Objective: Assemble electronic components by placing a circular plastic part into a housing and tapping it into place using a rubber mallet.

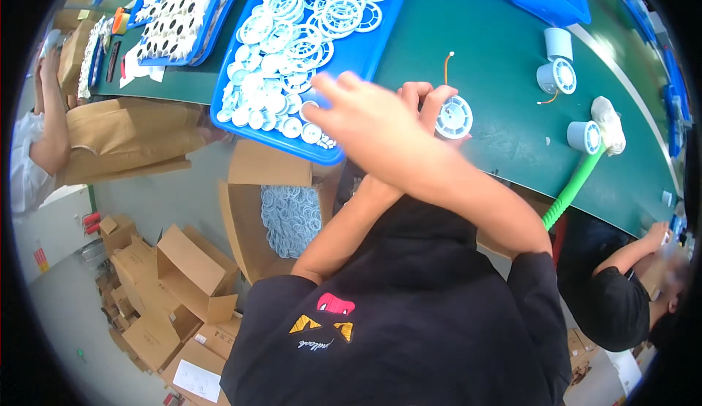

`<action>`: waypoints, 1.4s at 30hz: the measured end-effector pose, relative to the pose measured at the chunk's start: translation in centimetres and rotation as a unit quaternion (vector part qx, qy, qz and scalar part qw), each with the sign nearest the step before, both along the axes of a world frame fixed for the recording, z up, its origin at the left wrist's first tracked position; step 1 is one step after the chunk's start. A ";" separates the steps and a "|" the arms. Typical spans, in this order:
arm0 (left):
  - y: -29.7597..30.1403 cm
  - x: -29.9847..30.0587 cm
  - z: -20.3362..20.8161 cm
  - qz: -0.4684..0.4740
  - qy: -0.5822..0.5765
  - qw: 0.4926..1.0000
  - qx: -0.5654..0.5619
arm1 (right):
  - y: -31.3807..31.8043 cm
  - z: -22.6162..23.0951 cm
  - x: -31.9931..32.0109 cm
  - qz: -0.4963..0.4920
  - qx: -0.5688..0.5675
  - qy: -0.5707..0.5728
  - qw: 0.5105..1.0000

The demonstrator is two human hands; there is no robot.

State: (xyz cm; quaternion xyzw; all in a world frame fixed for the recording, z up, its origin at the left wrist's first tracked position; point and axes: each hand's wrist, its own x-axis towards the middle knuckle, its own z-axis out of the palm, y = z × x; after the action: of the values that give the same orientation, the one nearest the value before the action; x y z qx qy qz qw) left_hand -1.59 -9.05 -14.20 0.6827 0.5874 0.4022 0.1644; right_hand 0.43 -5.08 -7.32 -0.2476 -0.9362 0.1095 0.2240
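My left hand [425,102] is closed around a white round plastic housing [456,118] with a spoked, slotted face, held over the green table. A thin orange wire [447,69] with a small white connector sticks up behind it. My right forearm crosses above the left one. My right hand [369,117] is smeared by motion near the right edge of a blue tray [373,62]; whether its fingers hold anything cannot be made out. White spoked rings [342,12] fill the tray's far part, and small white round caps [256,102] lie in its near part.
Three white cups [558,44] stand or lie at the right, near a green corrugated hose [574,190] with a white wrapped end. More blue trays [186,61] sit back left. An open carton [241,216] holds pale rings. Other people work at left and right.
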 end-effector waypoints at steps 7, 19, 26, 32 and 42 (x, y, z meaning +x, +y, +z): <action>0.5 -2.0 -1.3 -0.082 -0.055 0.994 0.054 | -0.4 -4.1 -5.8 0.069 0.009 -0.009 0.998; 0.2 -0.7 -2.0 -0.038 -0.157 0.987 0.019 | 1.1 -0.5 1.3 -0.120 -0.118 0.224 0.960; 0.8 -2.1 0.6 -0.036 -0.041 0.998 0.022 | 0.1 0.7 10.2 -0.256 -0.264 0.229 0.901; 0.9 -1.9 0.0 -0.032 -0.056 0.998 0.017 | -0.4 0.3 10.6 -0.252 -0.224 0.185 0.923; 0.4 -2.5 -0.3 -0.033 -0.058 0.998 0.019 | 3.7 1.7 6.7 -0.146 -0.160 0.178 0.960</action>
State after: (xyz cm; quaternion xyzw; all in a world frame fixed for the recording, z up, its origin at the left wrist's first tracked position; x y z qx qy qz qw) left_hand -4.10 -8.66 -14.51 0.6800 0.5462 0.4469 0.1987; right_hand 7.13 -1.39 -5.58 -0.3903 -0.8053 0.2660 0.3582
